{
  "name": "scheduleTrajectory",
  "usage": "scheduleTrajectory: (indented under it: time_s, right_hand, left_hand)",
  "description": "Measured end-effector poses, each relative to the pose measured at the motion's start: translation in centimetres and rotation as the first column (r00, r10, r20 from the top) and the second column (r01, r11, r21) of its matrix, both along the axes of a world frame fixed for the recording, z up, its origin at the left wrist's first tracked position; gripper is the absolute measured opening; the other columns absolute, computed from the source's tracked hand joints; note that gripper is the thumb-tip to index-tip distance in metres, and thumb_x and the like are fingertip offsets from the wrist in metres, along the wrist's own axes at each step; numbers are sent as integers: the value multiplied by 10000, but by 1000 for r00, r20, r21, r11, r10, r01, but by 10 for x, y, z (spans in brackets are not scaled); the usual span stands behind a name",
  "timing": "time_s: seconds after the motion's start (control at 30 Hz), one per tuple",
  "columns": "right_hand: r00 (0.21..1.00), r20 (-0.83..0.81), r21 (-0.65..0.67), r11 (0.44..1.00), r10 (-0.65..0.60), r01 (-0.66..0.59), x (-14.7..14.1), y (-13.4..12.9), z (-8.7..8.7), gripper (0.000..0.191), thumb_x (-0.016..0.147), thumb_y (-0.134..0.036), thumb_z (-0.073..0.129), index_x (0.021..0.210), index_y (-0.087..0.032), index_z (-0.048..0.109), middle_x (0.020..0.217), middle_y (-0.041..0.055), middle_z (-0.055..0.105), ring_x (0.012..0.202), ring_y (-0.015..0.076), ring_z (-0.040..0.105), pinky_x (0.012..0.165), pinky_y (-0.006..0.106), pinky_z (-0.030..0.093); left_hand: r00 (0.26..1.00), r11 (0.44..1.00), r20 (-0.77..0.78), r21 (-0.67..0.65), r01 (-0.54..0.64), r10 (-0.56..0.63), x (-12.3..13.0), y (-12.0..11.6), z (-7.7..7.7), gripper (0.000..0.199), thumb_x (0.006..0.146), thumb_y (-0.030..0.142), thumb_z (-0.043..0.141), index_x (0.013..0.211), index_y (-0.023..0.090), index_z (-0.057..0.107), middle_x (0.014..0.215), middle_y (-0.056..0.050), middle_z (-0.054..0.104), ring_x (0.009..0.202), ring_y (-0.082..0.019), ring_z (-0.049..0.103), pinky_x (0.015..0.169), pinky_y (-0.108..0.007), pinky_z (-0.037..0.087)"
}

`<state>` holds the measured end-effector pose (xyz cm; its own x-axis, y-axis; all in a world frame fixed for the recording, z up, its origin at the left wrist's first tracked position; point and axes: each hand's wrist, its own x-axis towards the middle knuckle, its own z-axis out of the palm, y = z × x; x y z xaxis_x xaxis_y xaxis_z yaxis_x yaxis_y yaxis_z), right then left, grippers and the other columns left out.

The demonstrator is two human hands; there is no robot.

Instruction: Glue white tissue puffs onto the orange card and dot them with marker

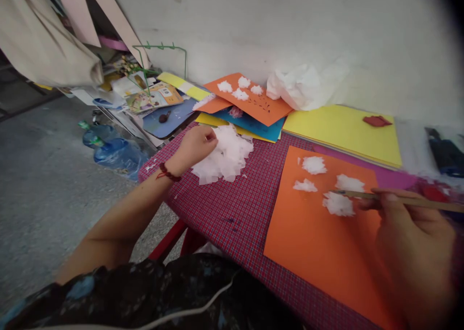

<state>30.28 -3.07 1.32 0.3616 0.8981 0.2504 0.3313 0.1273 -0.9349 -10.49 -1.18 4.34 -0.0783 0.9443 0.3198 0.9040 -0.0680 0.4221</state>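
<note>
My left hand (195,149) is at the edge of a heap of thin white paper pieces (232,156), its fingertips pinched together. Whether a piece is between them is hidden. My right hand (413,243) grips a thin wooden stick (409,200), whose darker tip points left over an orange sheet (311,238). On that sheet are several fluffy white paper tufts. The stick's tip is by the gap between the lowest tuft (339,204) and the tuft behind it (350,183); whether it touches either one I cannot tell.
A red checked cloth (232,209) covers the table. Behind lie another orange sheet with white tufts (250,98), crumpled white paper (304,86) and yellow sheets (337,129) bearing a small red piece (377,121). Blue water bottles (118,153) stand on the floor at left.
</note>
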Motion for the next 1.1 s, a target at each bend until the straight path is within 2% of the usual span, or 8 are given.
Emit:
scheduleTrajectory:
  time_s: [0.13,0.23,0.43,0.6,0.7,0.83,0.97,1.1]
  right_hand:
    - [999,38,-11,1000,-13,14,3,0,-1,128,789,-449,660,734,-369,743,739,123,681,721,296,675,741,541,451]
    - [999,49,4,1000,7,-7,5,-1,-1,158,815,-487,663,742,-372,743,753,122,687,740,297,679,752,538,454]
    - [998,66,56,998,20,-24,5,-1,4,160,811,-437,675,680,-369,738,715,115,685,745,295,663,776,529,492]
    - [999,2,44,998,46,-46,5,-2,1,71,801,-401,704,777,-370,763,747,118,704,714,286,661,784,539,494]
    - [998,18,45,998,52,-53,3,-3,1,120,825,-421,677,759,-372,764,751,137,704,716,284,660,786,533,499]
    - [999,38,65,998,17,-20,0,-1,4,164,817,-388,681,672,-343,744,724,124,689,704,278,662,773,527,510]
    - [998,-58,115,993,32,-26,2,1,0,105,794,-297,699,710,-318,758,698,101,673,653,239,659,723,472,513]
    - [976,-137,153,977,172,-150,6,2,-8,57,846,-265,691,843,-273,747,668,48,676,614,203,649,675,403,514]
  left_hand:
    - [940,997,339,-69,-23,45,-3,-4,24,162,802,301,586,736,170,656,648,-1,618,571,-107,483,522,-254,367]
    - [896,996,443,-91,4,37,1,-9,37,176,803,325,622,774,164,686,653,-6,638,554,-94,487,496,-232,375]
    - [918,980,396,-167,112,-37,11,1,29,166,807,242,621,930,169,705,597,9,595,526,-97,506,505,-234,423]
    - [971,990,234,-116,76,-47,11,2,18,176,797,191,606,945,163,696,583,19,560,543,-110,495,530,-258,421]
    - [945,984,320,-133,118,-70,11,-8,20,188,803,202,617,974,163,685,640,6,594,568,-109,521,553,-260,455]
    - [844,956,520,-158,246,-131,18,-23,29,292,809,202,642,1101,185,641,750,-7,631,643,-108,583,617,-254,509]
    - [814,921,550,-194,339,-184,38,-28,32,405,810,185,639,1204,226,557,759,9,610,648,-106,589,604,-242,485]
    - [804,867,543,-253,430,-240,69,-22,27,218,799,214,646,1005,222,577,724,21,589,619,-104,572,570,-242,434]
